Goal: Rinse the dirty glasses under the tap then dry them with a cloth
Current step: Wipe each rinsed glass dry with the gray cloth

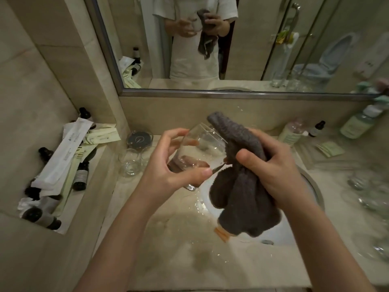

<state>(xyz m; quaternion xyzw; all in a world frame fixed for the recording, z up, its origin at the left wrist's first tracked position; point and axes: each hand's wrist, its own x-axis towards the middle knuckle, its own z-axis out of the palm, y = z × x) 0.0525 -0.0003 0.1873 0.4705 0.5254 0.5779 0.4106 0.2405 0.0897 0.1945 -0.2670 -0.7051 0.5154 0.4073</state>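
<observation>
My left hand (170, 165) grips a clear glass (202, 142), tilted with its mouth pointing up and to the right, above the left edge of the sink. My right hand (273, 165) grips a bunched grey cloth (242, 197) just right of the glass; one end of the cloth sticks up beside the rim and the rest hangs over the white sink basin (280, 234). Cloth and glass touch near the glass's side. Another clear glass (130, 163) stands upright on the counter to the left. The tap is hidden behind the cloth and hands.
Several more glasses (370, 199) stand blurred on the counter at the right. A recessed shelf at left holds dark bottles (81, 175) and paper sachets (69, 148). Bottles (292, 131) stand by the back wall under the mirror (210, 49). A round black-lidded jar (140, 139) sits behind the left glass.
</observation>
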